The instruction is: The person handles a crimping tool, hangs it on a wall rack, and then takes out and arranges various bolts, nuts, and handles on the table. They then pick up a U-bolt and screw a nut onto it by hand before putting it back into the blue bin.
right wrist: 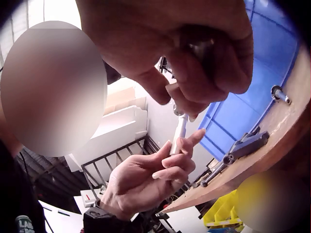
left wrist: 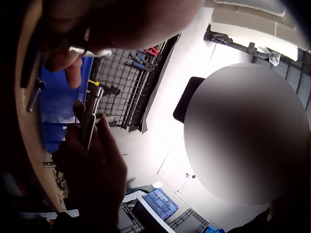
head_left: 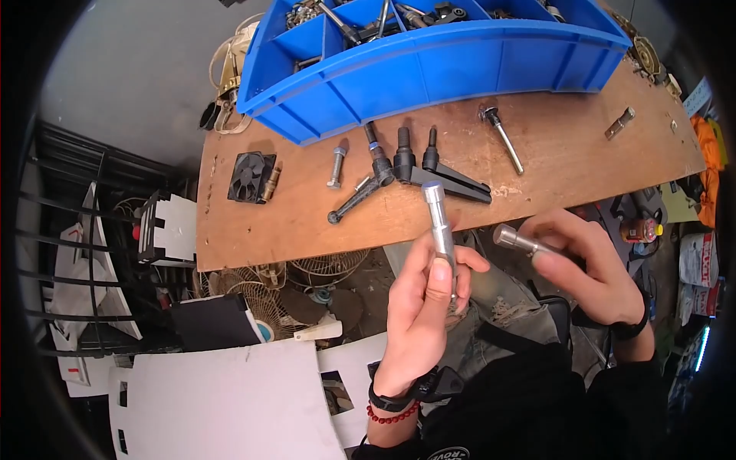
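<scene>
In the head view my left hand [head_left: 425,299] holds a silver metal rod [head_left: 437,218] upright, thumb pressed along its shaft. The rod's thicker top end looks bluish. To its right, my right hand [head_left: 594,268] pinches a metal pin with a thick cylindrical head [head_left: 509,237], the head pointing left toward the rod. The left wrist view shows that pin [left wrist: 96,97] between the right thumb and fingers. In the right wrist view the left hand's rod [right wrist: 180,133] stands just below the right fingers. Both hands are in front of the table edge.
A blue divided bin [head_left: 460,65] of metal parts stands along the back of the wooden table [head_left: 307,230]. Before it lie a black fan [head_left: 250,178], a bolt [head_left: 336,167], black clamping levers [head_left: 452,182], a knobbed rod [head_left: 504,142] and a short metal piece [head_left: 619,123].
</scene>
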### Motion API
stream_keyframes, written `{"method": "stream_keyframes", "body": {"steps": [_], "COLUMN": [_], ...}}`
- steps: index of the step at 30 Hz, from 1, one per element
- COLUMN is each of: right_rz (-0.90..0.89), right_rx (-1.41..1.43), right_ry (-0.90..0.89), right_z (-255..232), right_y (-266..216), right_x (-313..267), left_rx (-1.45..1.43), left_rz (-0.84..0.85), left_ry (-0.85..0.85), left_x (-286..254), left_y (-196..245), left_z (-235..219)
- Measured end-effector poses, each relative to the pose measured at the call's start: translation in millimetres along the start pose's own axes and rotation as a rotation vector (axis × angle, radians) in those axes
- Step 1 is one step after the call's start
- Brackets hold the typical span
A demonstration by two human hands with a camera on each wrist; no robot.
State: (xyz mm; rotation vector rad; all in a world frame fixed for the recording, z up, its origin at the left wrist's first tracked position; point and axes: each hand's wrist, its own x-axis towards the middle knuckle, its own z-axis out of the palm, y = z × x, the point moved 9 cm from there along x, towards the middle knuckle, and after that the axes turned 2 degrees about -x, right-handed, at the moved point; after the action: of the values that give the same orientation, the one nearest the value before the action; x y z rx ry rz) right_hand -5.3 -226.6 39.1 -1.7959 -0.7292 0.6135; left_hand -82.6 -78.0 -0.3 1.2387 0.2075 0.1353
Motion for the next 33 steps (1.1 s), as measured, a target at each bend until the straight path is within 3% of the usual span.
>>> {"method": "stream_keyframes", "body": {"steps": [5, 8, 10, 17, 19, 21, 26, 29, 33], "right_rz": [-0.170, -0.595, -0.615, -0.711, -0.722, -0.613, -0.621, -0.518, -0.341], "right_rx": [-0.062, -0.074, -0.220, -0.091, -0.151, -0.349, -0.129, -0.189, -0.037], "right_ry": [0.052, 0.283, 0.207, 0.431, 0.368, 0.278, 0.440, 0.445, 0.358], "right_z": [3.3, 3.1, 4.4, -8.4, -6.0, 8.3, -0.8, -1.1, 4.0], "right_y": [-11.1, -26.7, -35.3, -26.3, -31.9, -22.4, -9.5, -9.7, 12.7], "right_x": [-3.6, -19.3, -18.9, -32.1, -27.5, -11.2, -19.6, -13.4, -2.6], "left_rx": [0.014, 0.028, 0.045, 0.082, 0.080, 0.068, 0.046, 0.049, 0.214], "left_rz": [-0.092, -0.103, -0.064, 0.008, -0.007, -0.025, 0.007, 0.061, 0.203], "left_ry": [-0.039, -0.034, -0.032, -0.110, -0.118, -0.120, -0.085, 0.038, 0.162], "left_x": [-3.6, -5.9, -6.7, -8.9, -8.1, -10.8, -10.8, -10.4, -18.2], "left_y": [-9.8, -11.8, -8.4, -1.9, -1.6, -4.0, -5.4, 2.9, 17.7], "left_z": [1.7, 4.6, 6.4, 8.2, 12.2, 16.4, 9.9, 6.7, 4.0]}}
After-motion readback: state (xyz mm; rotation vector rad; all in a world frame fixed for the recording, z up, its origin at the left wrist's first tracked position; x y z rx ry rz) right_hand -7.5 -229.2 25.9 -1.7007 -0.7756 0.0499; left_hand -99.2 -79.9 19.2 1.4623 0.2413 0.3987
